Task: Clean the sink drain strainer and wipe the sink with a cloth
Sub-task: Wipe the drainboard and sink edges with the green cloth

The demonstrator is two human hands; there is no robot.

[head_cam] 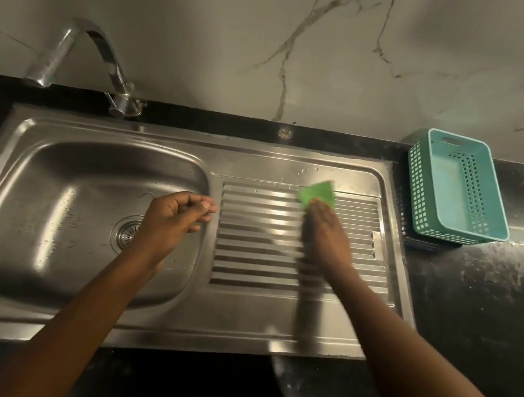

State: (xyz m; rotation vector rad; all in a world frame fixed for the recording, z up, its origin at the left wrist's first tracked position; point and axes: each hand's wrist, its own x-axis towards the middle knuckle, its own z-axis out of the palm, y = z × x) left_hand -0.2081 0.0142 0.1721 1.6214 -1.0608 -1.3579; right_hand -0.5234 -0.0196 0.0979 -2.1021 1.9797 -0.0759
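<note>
Cloth (317, 194): green, far corner toward wall (207, 31) — on sink (208, 331) ribs.
Right grip (328, 234): flat, pressing cloth.
Left grip (174, 218): slack, empty.

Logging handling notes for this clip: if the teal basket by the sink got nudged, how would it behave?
The teal basket looks like thin perforated plastic with nothing visible inside, so probably light and easily shoved. Its wide flat base suggests sliding rather than tipping.

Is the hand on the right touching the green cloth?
Touching. The head view shows the right hand with its fingers laid over the near edge of the green cloth on the ribbed draining board; no gap shows.
</note>
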